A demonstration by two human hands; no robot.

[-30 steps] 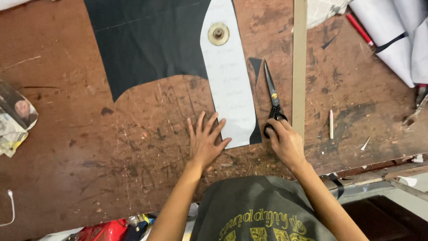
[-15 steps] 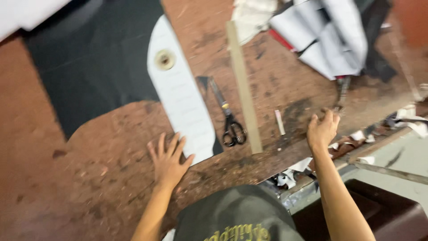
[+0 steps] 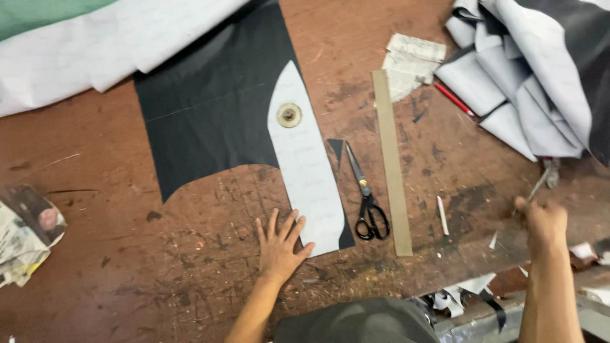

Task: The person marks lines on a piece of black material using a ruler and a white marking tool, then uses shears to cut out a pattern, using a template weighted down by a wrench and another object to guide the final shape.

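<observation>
My left hand (image 3: 279, 244) lies flat on the brown table with fingers spread, its fingertips at the lower edge of a white paper pattern (image 3: 306, 166). The pattern rests on black fabric (image 3: 210, 121), held down by a round metal weight (image 3: 289, 115). Black-handled scissors (image 3: 367, 204) lie free just right of the pattern, beside a long cardboard strip (image 3: 392, 165). My right hand (image 3: 541, 221) is far right near the table edge, blurred, with fingers curled around the lower end of a thin metal tool (image 3: 545, 176).
A heap of grey, white and black cloth (image 3: 534, 63) fills the back right, with a red pencil (image 3: 454, 98) and folded paper (image 3: 413, 60) beside it. A white chalk stick (image 3: 442, 215) lies right of the strip. White paper sheets (image 3: 95, 44) cover the back left; crumpled newspaper (image 3: 25, 228) sits at left.
My right hand let go of the scissors, which stay on the table, and travelled right to the metal tool. My left hand stayed flat by the pattern. The view swung right.
</observation>
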